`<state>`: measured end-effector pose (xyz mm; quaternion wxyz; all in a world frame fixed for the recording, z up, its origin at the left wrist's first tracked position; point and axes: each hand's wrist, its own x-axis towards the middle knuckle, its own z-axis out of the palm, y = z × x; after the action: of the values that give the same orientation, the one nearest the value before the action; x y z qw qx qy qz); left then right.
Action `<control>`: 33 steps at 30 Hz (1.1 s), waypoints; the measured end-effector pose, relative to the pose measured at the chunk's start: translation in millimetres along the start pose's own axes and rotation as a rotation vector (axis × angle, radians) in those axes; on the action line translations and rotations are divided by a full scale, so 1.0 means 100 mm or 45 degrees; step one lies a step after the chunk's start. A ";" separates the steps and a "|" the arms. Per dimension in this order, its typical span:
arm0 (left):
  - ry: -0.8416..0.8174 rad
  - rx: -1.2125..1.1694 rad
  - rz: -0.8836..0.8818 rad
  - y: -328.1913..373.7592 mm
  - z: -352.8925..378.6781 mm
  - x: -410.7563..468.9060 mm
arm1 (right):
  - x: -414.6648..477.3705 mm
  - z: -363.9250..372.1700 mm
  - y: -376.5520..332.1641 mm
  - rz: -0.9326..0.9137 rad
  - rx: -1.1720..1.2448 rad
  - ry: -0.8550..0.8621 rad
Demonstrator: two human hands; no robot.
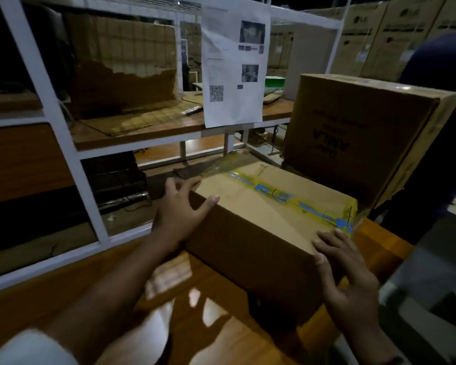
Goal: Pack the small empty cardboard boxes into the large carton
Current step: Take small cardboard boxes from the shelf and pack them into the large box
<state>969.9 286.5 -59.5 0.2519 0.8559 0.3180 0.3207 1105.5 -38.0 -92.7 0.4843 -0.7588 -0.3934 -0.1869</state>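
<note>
Carton (269, 222), brown, blue-yellow tape, seemingly sealed; left grip (181, 206) curls round it, right grip (349, 275) presses flat.

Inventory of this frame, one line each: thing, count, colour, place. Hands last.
taped box: 1, brown with yellow-blue tape, on the table, centre.
second carton: 1, brown with dark print, behind the taped box, right.
table: 1, glossy orange-brown wood, foreground.
shelf rack: 1, white frame with wooden boards, left and centre.
printed sheet: 1, white, hanging on the rack.
torn cardboard sheet: 1, brown, on a rack shelf.
stacked cartons: several, brown, far right background.
other person: 1, dark blue clothing, right edge.
left hand: 1, grips the taped box's left end.
right hand: 1, fingers flat on its near right corner.
</note>
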 end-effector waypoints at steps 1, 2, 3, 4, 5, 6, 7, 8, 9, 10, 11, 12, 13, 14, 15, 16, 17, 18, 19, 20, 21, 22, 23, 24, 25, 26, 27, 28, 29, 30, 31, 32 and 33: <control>0.057 -0.060 -0.034 0.02 -0.04 -0.18 | 0.03 -0.02 0.02 0.013 0.036 0.000; 0.121 -0.106 -0.075 0.07 -0.09 -0.38 | 0.05 -0.04 0.04 0.031 0.079 0.004; 0.191 -0.139 -0.122 0.12 -0.13 -0.59 | 0.09 -0.06 0.06 0.056 0.129 0.015; 0.257 -0.161 -0.176 0.18 -0.17 -0.80 | 0.14 -0.08 0.09 0.080 0.182 0.030; 0.312 -0.176 -0.227 0.22 -0.21 -1.01 | 0.19 -0.09 0.12 0.099 0.232 0.040; 0.361 -0.189 -0.268 0.27 -0.25 -1.21 | 0.24 -0.10 0.14 0.112 0.280 0.037; 0.410 -0.197 -0.298 0.31 -0.29 -1.40 | 0.28 -0.09 0.16 0.118 0.327 0.014; 0.459 -0.183 -0.316 0.34 -0.32 -1.58 | 0.32 -0.06 0.18 0.118 0.375 -0.019; 0.502 -0.152 -0.335 0.36 -0.35 -1.73 | 0.35 -0.02 0.17 0.108 0.421 -0.049; 0.546 -0.114 -0.356 0.39 -0.39 -1.87 | 0.37 0.04 0.15 0.088 0.465 -0.075; 0.593 -0.082 -0.384 0.40 -0.43 -1.99 | 0.39 0.09 0.12 0.064 0.504 -0.101; 0.633 -0.058 -0.416 0.43 -0.48 -2.09 | 0.41 0.15 0.08 0.038 0.544 -0.132; 0.668 -0.031 -0.446 0.45 -0.53 -2.17 | 0.42 0.22 0.04 0.004 0.584 -0.168; 0.701 0.006 -0.456 0.47 -0.58 -2.25 | 0.43 0.29 0.00 -0.032 0.619 -0.207; 0.734 0.031 -0.467 0.48 -0.63 -2.33 | 0.44 0.35 -0.04 -0.061 0.651 -0.249; 0.769 0.029 -0.489 0.49 -0.68 -2.41 | 0.45 0.42 -0.08 -0.078 0.681 -0.285; 0.803 0.000 -0.520 0.51 -0.72 -2.49 | 0.45 0.49 -0.13 -0.092 0.706 -0.309; 0.829 -0.031 -0.547 0.53 -0.75 -2.58 | 0.43 0.55 -0.18 -0.114 0.722 -0.319; 0.864 -0.041 -0.566 0.54 -0.77 -2.68 | 0.41 0.60 -0.23 -0.139 0.724 -0.321; 0.897 -0.014 -0.571 0.55 -0.78 -2.77 | 0.39 0.63 -0.28 -0.163 0.719 -0.319; 0.924 0.024 -0.572 0.55 -0.79 -2.87 | 0.36 0.65 -0.31 -0.180 0.717 -0.317; 0.938 0.046 -0.580 0.56 -0.79 -2.96 | 0.33 0.66 -0.33 -0.186 0.717 -0.317; 0.944 0.053 -0.594 0.57 -0.78 -3.03 | 0.29 0.68 -0.33 -0.184 0.715 -0.311; 0.939 0.053 -0.615 0.58 -0.77 -3.10 | 0.25 0.70 -0.31 -0.158 0.719 -0.311; 0.922 0.042 -0.642 0.59 -0.76 -3.16 | 0.18 0.72 -0.26 -0.093 0.739 -0.332; 0.901 0.011 -0.670 0.61 -0.74 -3.21 | 0.10 0.74 -0.20 0.001 0.768 -0.378; 0.879 -0.025 -0.701 0.62 -0.70 -3.26 | 0.01 0.76 -0.12 0.099 0.791 -0.441; 0.853 -0.058 -0.739 0.62 -0.67 -3.30 | -0.11 0.78 -0.04 0.176 0.807 -0.506; 0.820 -0.075 -0.792 0.60 -0.62 -3.34 | -0.22 0.78 0.04 0.230 0.821 -0.566; 0.778 -0.077 -0.847 0.57 -0.58 -3.38 | -0.34 0.78 0.13 0.274 0.829 -0.625; 0.734 -0.068 -0.898 0.53 -0.54 -3.42 | -0.44 0.78 0.20 0.303 0.827 -0.687; 0.691 -0.060 -0.954 0.50 -0.50 -3.45 | -0.52 0.76 0.25 0.314 0.811 -0.750; 0.654 -0.076 -1.012 0.46 -0.47 -3.46 | -0.59 0.75 0.28 0.320 0.784 -0.801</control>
<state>749.1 22.0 -133.2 0.2928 0.5534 0.6634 0.4097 1083.7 -2.8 -182.6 0.5632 -0.6413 -0.4633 0.2385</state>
